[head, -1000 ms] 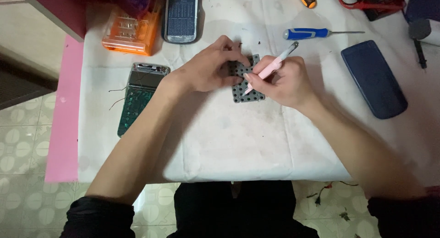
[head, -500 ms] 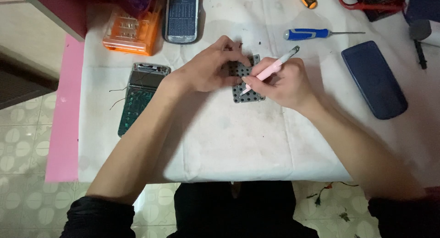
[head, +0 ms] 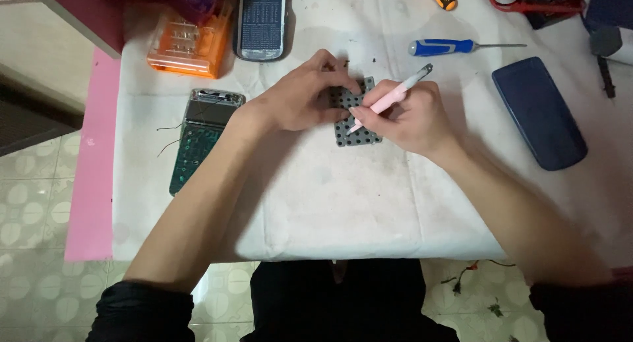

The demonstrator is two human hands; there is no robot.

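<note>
Your left hand [head: 300, 95] lies curled over the upper left of a grey perforated keypad panel [head: 355, 121], fingers bent and pressing it flat to the white-covered worktop [head: 330, 197]. Your right hand [head: 412, 114] is closed in a pen grip on a slim pink tool [head: 392, 97], tip angled down onto the panel's middle; the exact contact point is hidden by your fingers. The step in hand looks like picking or prying at 1 spot on the panel. The next move likely calls for a steady hold-down and light, short tip pressure. A green circuit board [head: 198, 141] lies well left, a blue screwdriver [head: 455, 47] above right, and a dark blue cover [head: 539, 111] to the right.
</note>
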